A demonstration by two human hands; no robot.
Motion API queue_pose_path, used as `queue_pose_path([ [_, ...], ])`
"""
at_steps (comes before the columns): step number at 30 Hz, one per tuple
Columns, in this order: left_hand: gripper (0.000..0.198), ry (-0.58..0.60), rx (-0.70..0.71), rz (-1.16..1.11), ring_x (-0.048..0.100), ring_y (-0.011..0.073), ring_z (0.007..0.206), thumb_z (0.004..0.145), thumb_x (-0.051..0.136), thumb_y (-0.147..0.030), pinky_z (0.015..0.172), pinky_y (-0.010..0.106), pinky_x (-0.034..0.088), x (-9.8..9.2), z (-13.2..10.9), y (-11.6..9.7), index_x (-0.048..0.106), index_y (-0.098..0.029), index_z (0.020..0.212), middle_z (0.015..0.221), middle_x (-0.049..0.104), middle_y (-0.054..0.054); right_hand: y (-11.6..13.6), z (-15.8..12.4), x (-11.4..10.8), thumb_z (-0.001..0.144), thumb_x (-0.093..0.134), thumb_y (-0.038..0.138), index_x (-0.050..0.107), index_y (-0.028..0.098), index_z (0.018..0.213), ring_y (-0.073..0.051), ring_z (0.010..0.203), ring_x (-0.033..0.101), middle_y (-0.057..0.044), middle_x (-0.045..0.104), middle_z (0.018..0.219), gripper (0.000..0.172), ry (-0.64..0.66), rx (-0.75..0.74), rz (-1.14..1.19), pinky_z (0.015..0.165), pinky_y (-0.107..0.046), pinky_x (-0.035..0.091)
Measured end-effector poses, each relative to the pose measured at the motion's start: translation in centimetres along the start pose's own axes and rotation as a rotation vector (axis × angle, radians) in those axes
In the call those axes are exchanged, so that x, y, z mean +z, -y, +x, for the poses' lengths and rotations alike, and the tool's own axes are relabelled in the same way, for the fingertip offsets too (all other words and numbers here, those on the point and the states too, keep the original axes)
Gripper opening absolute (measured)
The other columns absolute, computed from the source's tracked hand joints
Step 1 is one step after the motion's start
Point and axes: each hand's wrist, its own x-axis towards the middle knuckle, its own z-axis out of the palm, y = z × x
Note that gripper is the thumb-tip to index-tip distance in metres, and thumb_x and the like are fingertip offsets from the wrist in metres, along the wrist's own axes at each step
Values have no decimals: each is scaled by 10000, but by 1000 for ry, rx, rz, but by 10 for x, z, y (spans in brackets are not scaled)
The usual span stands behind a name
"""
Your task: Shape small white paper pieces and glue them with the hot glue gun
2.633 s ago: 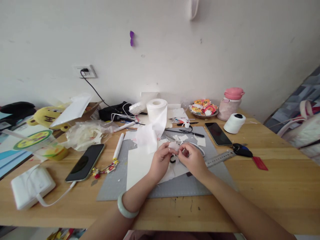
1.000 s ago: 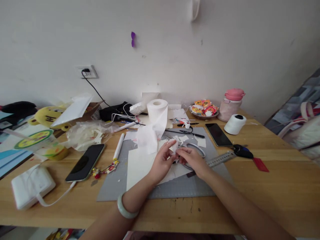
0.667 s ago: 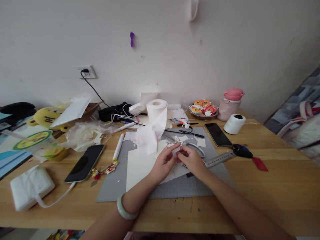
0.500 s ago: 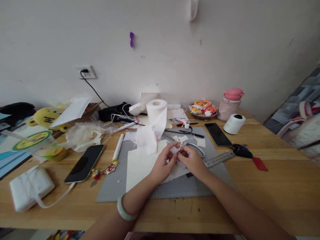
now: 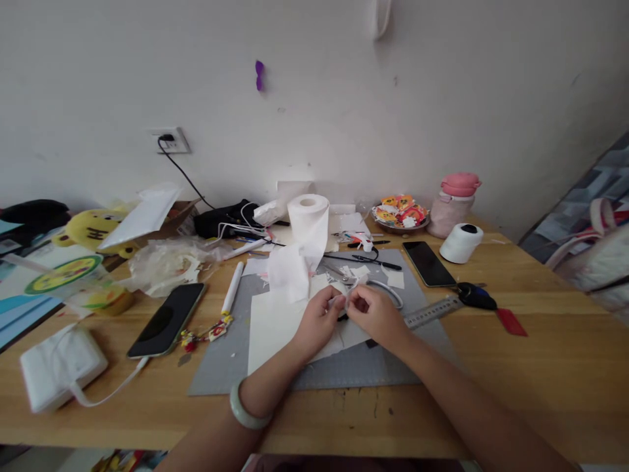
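Left hand [image 5: 317,321] and right hand [image 5: 376,313] pinch a small white paper scrap [image 5: 344,298] together, fingers closed, above the grey cutting mat [image 5: 221,367].

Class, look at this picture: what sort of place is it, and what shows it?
Probably a home craft desk: a grey cutting mat, a metal ruler and a white thread spool.

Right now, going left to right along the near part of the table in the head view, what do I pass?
A white power bank → plugged-in phone → white pen → left hand → paper scrap, pinched from both sides → right hand → metal ruler → red tag.
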Motion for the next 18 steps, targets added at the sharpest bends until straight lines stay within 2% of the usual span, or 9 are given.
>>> queue_pose_path([
  [5,214,5,15,15,474,146,641,838,458,-279,621,268,373,0,-1,1,461,-189,644,626,484,-23,0,1,0,678,515,161,440,193,567,-122,544,427,28,460,552,138,-11,16,-25,536,-237,304],
  [9,265,-14,25,6,493,132,629,868,459,-341,626,287,396,-1,-1,2,491,-166,672,636,483,-28,-2,3,-1,659,515,169,459,192,567,-122,541,442,25,485,551,110,-16,55,-10,530,-232,317],
  [18,305,-79,3,-72,543,124,634,876,468,-394,633,301,453,-2,-2,7,560,-139,739,670,547,-17,-15,8,-7,642,504,195,479,193,563,-125,537,460,24,504,546,83,-72,162,19,521,-231,329],
])
